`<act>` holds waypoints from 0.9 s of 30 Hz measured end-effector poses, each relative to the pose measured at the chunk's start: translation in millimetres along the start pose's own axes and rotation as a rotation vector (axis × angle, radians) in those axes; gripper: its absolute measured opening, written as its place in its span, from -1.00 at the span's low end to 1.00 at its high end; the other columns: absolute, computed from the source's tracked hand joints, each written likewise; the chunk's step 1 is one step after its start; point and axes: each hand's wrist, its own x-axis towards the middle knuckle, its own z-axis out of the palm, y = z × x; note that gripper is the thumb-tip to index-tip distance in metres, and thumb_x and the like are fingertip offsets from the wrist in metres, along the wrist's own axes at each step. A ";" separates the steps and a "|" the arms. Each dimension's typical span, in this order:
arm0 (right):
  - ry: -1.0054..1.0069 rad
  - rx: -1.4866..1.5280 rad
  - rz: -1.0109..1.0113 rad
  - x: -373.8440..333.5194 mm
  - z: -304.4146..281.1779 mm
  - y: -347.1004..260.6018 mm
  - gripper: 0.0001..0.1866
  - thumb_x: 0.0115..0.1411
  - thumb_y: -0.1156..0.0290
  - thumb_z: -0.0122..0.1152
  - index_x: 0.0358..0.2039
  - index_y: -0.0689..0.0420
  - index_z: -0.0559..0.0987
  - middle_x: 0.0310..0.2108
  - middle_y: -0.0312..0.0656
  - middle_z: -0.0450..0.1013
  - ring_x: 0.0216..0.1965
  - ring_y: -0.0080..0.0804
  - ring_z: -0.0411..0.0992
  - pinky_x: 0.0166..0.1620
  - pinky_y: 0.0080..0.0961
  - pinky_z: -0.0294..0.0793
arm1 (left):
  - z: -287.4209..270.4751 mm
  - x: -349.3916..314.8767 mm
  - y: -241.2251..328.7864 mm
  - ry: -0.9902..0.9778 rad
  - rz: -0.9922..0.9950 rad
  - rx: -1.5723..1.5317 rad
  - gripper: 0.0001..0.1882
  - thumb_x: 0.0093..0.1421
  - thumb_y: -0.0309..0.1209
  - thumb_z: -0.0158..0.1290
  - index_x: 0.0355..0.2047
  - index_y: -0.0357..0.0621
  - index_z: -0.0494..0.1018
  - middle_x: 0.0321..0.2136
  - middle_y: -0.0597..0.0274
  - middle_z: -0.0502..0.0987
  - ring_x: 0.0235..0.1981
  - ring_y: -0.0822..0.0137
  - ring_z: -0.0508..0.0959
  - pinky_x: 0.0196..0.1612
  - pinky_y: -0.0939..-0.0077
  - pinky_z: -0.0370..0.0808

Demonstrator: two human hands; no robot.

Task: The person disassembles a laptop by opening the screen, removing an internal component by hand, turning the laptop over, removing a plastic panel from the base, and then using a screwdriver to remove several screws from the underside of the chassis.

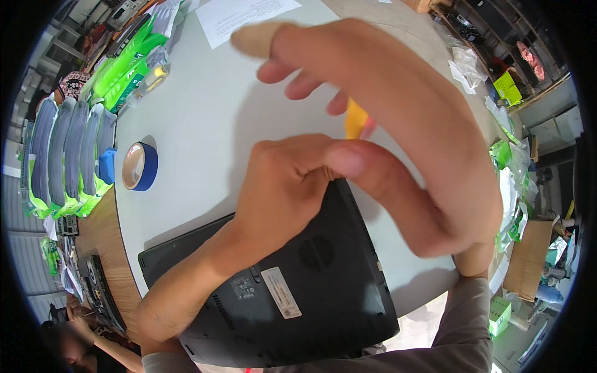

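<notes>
A black laptop (280, 323) lies bottom side up at the near edge of the table. Above its far edge my left hand (283, 180) is closed, its fingers curled; what they grip is hidden. My right hand (429, 124) is large and close, with fingers stretched and spread from the thumb. Its thumb overlaps the tip of my left hand in view; whether they touch I cannot tell. Between the two hands shows part of a small yellow-and-red thing (356, 118), perhaps a tool handle; most of it is covered.
On the grey table (193, 124) stands a blue tape roll (140, 166) at the left. Printed paper (242, 15) lies at the far edge. Green-and-grey packets (68, 155) are stacked at the left, where another person (81, 342) sits. A cardboard box (528, 258) is at the right.
</notes>
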 end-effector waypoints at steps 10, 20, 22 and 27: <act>0.364 0.537 0.523 -5.8 6.7 -6.7 -0.47 -0.09 0.49 0.56 -0.08 0.37 0.61 -0.15 -0.04 0.62 -0.34 -0.36 0.58 -0.24 -0.46 0.65 | 8.3 0.0 -7.4 0.032 0.063 -0.166 -0.68 0.13 -0.74 0.05 -0.11 -0.25 0.53 -0.39 0.05 0.64 -0.41 0.06 0.65 -0.29 0.33 0.57; 0.004 0.017 0.147 2.7 -16.5 -3.2 -0.60 -0.07 0.62 0.45 -0.14 0.35 0.62 -0.38 -0.09 0.55 -0.38 -0.36 0.50 -0.28 -0.53 0.48 | 4.7 1.3 -9.0 0.023 0.006 -0.138 -0.70 0.14 -0.78 -0.02 -0.18 -0.28 0.56 -0.39 0.05 0.66 -0.35 0.08 0.68 -0.26 0.34 0.58; -0.081 -0.173 0.106 6.6 -19.0 -10.6 -0.60 -0.07 0.62 0.45 -0.15 0.36 0.62 -0.40 -0.11 0.53 -0.40 -0.35 0.47 -0.29 -0.54 0.43 | 0.4 0.5 -2.8 -0.010 0.075 -0.009 -0.69 0.14 -0.81 -0.07 -0.19 -0.27 0.54 -0.39 0.04 0.66 -0.33 0.06 0.68 -0.24 0.32 0.57; 0.074 0.174 0.171 2.1 -12.5 -6.6 -0.60 0.03 0.51 0.43 -0.10 0.38 0.62 -0.32 -0.10 0.55 -0.32 -0.34 0.51 -0.21 -0.49 0.50 | -4.7 3.7 -0.5 -0.105 -0.015 -0.079 -0.75 0.18 -0.80 -0.09 -0.21 -0.31 0.48 -0.36 0.01 0.63 -0.29 0.01 0.68 -0.21 0.28 0.57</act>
